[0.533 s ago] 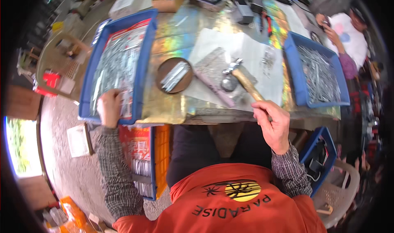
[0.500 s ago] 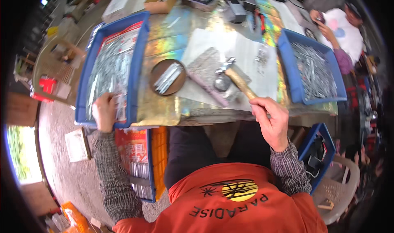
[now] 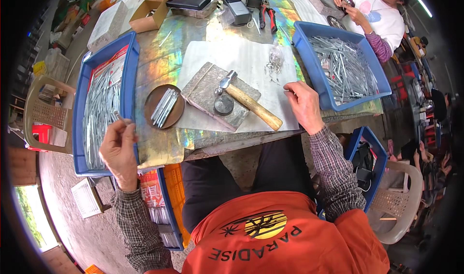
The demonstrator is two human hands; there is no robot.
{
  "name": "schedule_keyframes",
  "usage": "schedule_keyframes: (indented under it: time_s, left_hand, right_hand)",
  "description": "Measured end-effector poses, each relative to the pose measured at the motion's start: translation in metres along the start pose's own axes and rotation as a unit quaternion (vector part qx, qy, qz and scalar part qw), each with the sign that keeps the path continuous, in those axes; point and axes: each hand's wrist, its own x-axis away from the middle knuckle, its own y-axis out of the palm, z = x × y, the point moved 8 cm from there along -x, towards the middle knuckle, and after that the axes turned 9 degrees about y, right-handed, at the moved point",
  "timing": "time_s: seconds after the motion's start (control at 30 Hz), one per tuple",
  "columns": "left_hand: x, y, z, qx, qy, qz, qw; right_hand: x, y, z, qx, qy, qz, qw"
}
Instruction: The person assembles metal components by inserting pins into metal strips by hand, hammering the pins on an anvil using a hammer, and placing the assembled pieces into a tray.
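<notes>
My left hand [image 3: 119, 151] is raised over the near end of the left blue tray [image 3: 134, 80], which is full of thin silvery metal strips [image 3: 99, 100]. Its thumb and fingertips are pinched together; what they hold is too small to name. My right hand [image 3: 306, 107] rests by the white sheet's right edge, fingers apart and holding nothing. A wooden-handled hammer [image 3: 253, 106] lies across a grey stone slab [image 3: 200, 85], beside a round dark metal block [image 3: 224, 105]. Left of the slab, a round brown dish [image 3: 179, 114] bears several metal strips [image 3: 165, 108].
A second blue tray [image 3: 328, 103] of metal pieces stands at right. Small metal bits [image 3: 275, 64] lie on the white sheet [image 3: 193, 56]. Farther back are red-handled pliers [image 3: 267, 18] and a cardboard box [image 3: 147, 17]. Another person [image 3: 379, 18] works at the far right.
My right hand has let go of the hammer, which now lies on the slab, and has moved forward. My left hand has lifted from among the strips in the left tray.
</notes>
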Motion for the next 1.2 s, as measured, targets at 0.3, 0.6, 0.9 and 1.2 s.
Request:
schedule_keyframes:
  time_s: [0.3,0.6,0.9,1.2]
  left_hand:
    - [0.008,0.091,0.009,0.175,-0.116,-0.081,0.974]
    - [-0.004,0.140,0.010,0.239,-0.129,-0.092,0.958]
    - [0.001,0.152,0.000,0.185,-0.088,-0.091,0.975]
    - [0.004,0.150,0.010,0.102,-0.029,-0.072,0.992]
  right_hand:
    - [-0.017,0.034,0.009,0.133,-0.040,-0.014,0.990]
    - [-0.025,0.049,0.000,0.247,-0.094,-0.049,0.963]
    - [-0.019,0.026,0.000,0.144,-0.051,-0.008,0.988]
    - [-0.001,-0.010,-0.030,-0.120,0.032,0.003,0.992]
